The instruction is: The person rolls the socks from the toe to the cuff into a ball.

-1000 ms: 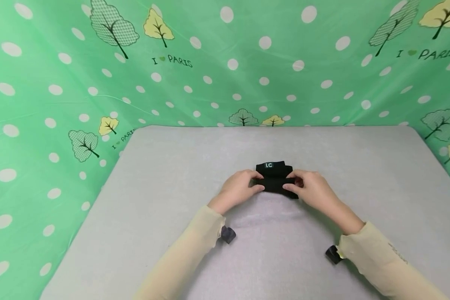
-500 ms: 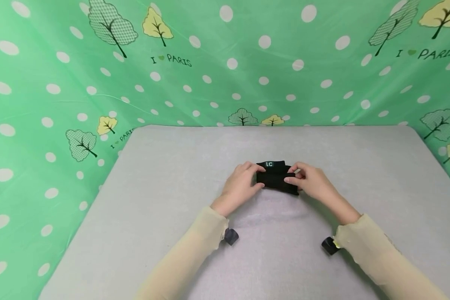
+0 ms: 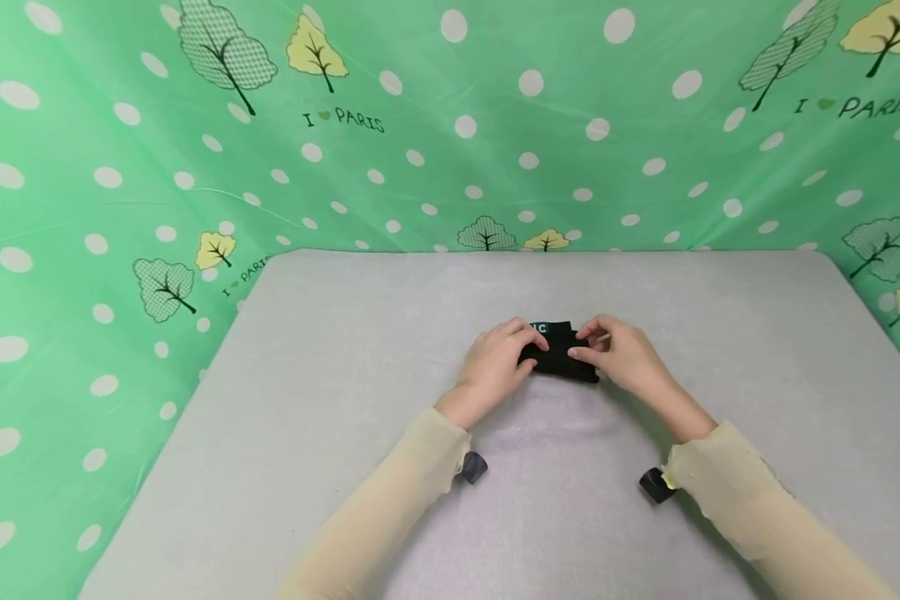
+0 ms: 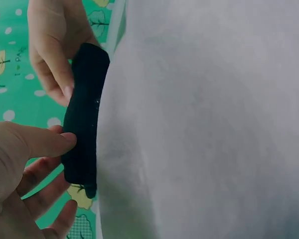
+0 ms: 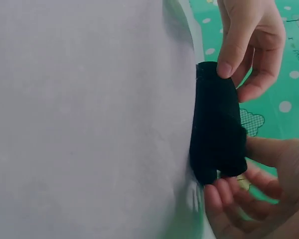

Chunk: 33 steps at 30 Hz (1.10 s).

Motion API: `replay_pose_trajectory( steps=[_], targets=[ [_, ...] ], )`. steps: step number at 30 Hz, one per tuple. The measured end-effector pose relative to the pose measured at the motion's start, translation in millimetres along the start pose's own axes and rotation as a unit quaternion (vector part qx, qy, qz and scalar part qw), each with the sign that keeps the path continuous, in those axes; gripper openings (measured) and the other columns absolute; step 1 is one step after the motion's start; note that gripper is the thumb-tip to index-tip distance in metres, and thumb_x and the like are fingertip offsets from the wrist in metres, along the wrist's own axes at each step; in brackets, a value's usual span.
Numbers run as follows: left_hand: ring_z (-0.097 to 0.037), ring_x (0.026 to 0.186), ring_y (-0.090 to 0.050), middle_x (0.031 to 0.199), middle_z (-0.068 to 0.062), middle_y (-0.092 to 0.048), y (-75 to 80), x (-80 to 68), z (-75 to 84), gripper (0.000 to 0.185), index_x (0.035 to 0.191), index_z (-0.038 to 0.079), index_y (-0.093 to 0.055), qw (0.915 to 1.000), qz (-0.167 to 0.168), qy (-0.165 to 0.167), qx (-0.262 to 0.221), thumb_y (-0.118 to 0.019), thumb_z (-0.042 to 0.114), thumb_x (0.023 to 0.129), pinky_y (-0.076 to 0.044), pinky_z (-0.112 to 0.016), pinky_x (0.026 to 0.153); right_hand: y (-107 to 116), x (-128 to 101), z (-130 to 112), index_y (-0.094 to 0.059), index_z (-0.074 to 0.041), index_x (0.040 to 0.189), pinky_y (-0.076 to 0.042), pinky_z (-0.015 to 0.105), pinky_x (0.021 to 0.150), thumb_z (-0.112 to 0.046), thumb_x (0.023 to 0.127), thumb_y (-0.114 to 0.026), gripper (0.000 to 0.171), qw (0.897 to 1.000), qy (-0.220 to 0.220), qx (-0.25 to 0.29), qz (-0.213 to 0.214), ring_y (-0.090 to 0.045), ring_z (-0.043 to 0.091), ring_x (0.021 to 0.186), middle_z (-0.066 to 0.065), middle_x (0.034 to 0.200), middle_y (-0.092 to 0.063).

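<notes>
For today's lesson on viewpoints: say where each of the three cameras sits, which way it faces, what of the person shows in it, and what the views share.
Head: worn on the head, facing forward and down at the grey table; both sleeves, left hand and right hand.
Left wrist: on that wrist, looking along the tabletop; both hands.
Right wrist: likewise from the opposite side; both hands.
Shared: all three show the black folded cloth both hands pinch.
</notes>
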<state>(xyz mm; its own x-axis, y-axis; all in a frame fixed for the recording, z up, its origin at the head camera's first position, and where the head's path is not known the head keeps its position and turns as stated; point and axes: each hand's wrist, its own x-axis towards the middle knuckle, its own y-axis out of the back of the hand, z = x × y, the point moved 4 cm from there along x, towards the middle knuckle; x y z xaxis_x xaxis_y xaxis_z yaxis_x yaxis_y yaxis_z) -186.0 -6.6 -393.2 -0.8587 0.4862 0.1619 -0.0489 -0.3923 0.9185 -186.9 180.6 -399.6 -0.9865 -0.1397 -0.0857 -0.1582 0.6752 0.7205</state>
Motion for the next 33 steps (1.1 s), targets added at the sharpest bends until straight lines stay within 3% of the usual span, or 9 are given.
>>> replay_pose_trajectory(
  steps=[6, 11, 15, 19, 25, 33],
  targets=[
    [-0.015, 0.116, -0.064, 0.12, 0.006, -0.066, -4.2, 2.6, -7.5, 0.02, 0.112, 0.023, -0.07, 0.9984, -0.01, 0.021, -0.051, -0.071, 0.017, 0.092, -0.051, -0.032, 0.1, 1.2, -11.3, -8.9, -0.068, -0.005, 0.101, -0.056, 0.05, 0.085, -0.013, 0.088, -0.076, 0.017, 0.991, 0.116, -0.024, 0.055, -0.062, 0.035, 0.104, 0.016, 0.112, -0.064],
    [-0.016, 0.122, -0.061, 0.123, 0.004, -0.066, -5.8, 4.5, -15.4, 0.02, 0.112, 0.022, -0.07, 0.9906, -0.019, 0.05, -0.126, -0.071, 0.017, 0.093, -0.047, -0.033, 0.107, 1.7, -21.1, -11.4, -0.071, -0.008, 0.105, -0.054, 0.049, 0.085, -0.019, 0.081, -0.083, 0.029, 0.983, 0.165, -0.05, 0.058, -0.062, 0.032, 0.105, 0.012, 0.113, -0.065],
    [-0.017, 0.12, -0.062, 0.121, 0.003, -0.068, -5.7, 5.0, -20.6, 0.019, 0.113, 0.021, -0.071, 0.9832, -0.012, 0.077, -0.165, -0.07, 0.019, 0.094, -0.048, -0.034, 0.106, -0.2, -22.9, -11.8, -0.067, -0.008, 0.114, -0.051, 0.049, 0.09, -0.021, 0.077, -0.086, 0.043, 0.982, 0.171, -0.071, 0.047, -0.061, 0.031, 0.111, 0.011, 0.119, -0.065],
    [-0.015, 0.117, -0.064, 0.119, 0.004, -0.071, -5.5, 7.1, -22.7, 0.018, 0.112, 0.022, -0.071, 0.9808, 0.007, 0.099, -0.168, -0.07, 0.022, 0.094, -0.05, -0.032, 0.102, -2.6, -19.7, -14.9, -0.063, -0.004, 0.119, -0.047, 0.053, 0.099, -0.016, 0.078, -0.086, 0.049, 0.981, 0.165, -0.099, 0.038, -0.059, 0.035, 0.119, 0.016, 0.123, -0.064],
    [-0.015, 0.118, -0.064, 0.12, 0.003, -0.071, -6.3, 9.8, -23.4, 0.021, 0.114, 0.021, -0.071, 0.9822, 0.018, 0.104, -0.155, -0.071, 0.024, 0.093, -0.049, -0.032, 0.103, -6.7, -9.7, -17.9, -0.063, -0.001, 0.118, -0.047, 0.055, 0.1, -0.008, 0.082, -0.08, 0.04, 0.981, 0.134, -0.136, 0.037, -0.06, 0.039, 0.117, 0.02, 0.121, -0.066],
    [-0.021, 0.116, -0.062, 0.128, -0.002, -0.065, -8.3, 4.3, -26.6, 0.039, 0.121, 0.017, -0.066, 0.9819, -0.002, 0.104, -0.159, -0.08, 0.016, 0.085, -0.048, -0.037, 0.102, -5.5, -7.1, -11.2, -0.065, -0.005, 0.117, -0.051, 0.054, 0.093, -0.011, 0.088, -0.075, 0.031, 0.989, 0.105, -0.098, 0.029, -0.065, 0.039, 0.111, 0.02, 0.121, -0.069]
  ],
)
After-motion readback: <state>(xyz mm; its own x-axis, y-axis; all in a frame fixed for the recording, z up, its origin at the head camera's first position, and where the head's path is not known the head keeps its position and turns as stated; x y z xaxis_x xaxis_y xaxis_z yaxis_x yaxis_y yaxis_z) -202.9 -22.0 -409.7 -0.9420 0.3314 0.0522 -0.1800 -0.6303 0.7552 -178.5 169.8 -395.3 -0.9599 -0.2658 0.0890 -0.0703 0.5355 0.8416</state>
